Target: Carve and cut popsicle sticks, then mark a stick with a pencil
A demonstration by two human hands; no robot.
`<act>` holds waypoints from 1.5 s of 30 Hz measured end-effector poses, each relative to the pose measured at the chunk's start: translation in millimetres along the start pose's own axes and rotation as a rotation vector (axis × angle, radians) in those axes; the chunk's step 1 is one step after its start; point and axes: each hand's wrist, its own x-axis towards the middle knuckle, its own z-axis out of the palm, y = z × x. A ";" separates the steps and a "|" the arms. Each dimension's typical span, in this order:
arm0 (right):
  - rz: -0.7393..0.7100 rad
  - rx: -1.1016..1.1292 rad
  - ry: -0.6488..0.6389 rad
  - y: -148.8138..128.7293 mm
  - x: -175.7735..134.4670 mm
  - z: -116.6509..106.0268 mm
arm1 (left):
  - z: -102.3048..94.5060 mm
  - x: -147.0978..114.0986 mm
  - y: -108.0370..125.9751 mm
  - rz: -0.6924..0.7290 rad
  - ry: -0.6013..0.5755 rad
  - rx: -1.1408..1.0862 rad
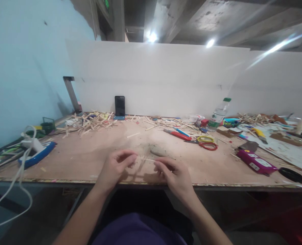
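Low over the front of the table, a thin pale wooden stick (150, 160) spans the gap between my hands. My left hand (118, 166) is closed in a pinch at its left end, thumb against forefinger. The right end sits between the thumb and fingers of my right hand (175, 173). The stick is thin and slightly blurred, so its exact shape is hard to make out. Just beyond the hands lies a flat grey lump (158, 150), with greyish crumbs around it. A loose wooden stick (133, 135) rests farther back.
Wooden sticks (97, 122) are heaped at the back left, near an upright phone (120, 106). To the right lie a red utility knife (180, 135), scissors (207, 143), a water bottle (218, 115) and a magenta packet (256, 162). A blue-and-white power strip (40, 153) stands left.
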 end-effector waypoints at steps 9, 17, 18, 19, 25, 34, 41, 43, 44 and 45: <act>0.072 0.031 -0.040 -7.6 1.2 -3.0 | -1.5 -1.2 1.1 0.021 -0.029 0.042; 0.136 0.038 -0.082 -6.4 3.2 -5.1 | -0.5 -0.7 0.2 0.032 -0.039 0.063; 0.141 0.041 -0.083 -6.1 3.6 -5.7 | -0.6 -0.6 0.1 0.035 -0.037 0.065; 0.145 0.044 -0.084 -5.7 3.9 -6.1 | -0.6 -0.5 0.0 0.038 -0.034 0.068; 0.167 0.062 -0.067 -1.6 4.7 -5.7 | -0.5 0.3 -4.0 0.065 -0.014 0.085; 0.077 0.048 -0.029 -8.0 3.5 -4.1 | -1.4 -1.9 -6.9 0.108 -0.002 0.126; 0.091 0.107 -0.100 -16.3 8.0 -8.1 | 4.9 -7.9 4.3 0.175 -0.171 0.198; 0.115 0.124 -0.113 -15.3 10.1 -9.6 | 6.4 -9.0 7.7 0.205 -0.206 0.215; 0.126 0.130 -0.109 -14.3 11.2 -9.8 | 6.7 -9.5 9.1 0.218 -0.218 0.221; 0.135 0.136 -0.101 -13.2 12.2 -9.7 | 6.8 -9.8 10.1 0.231 -0.226 0.227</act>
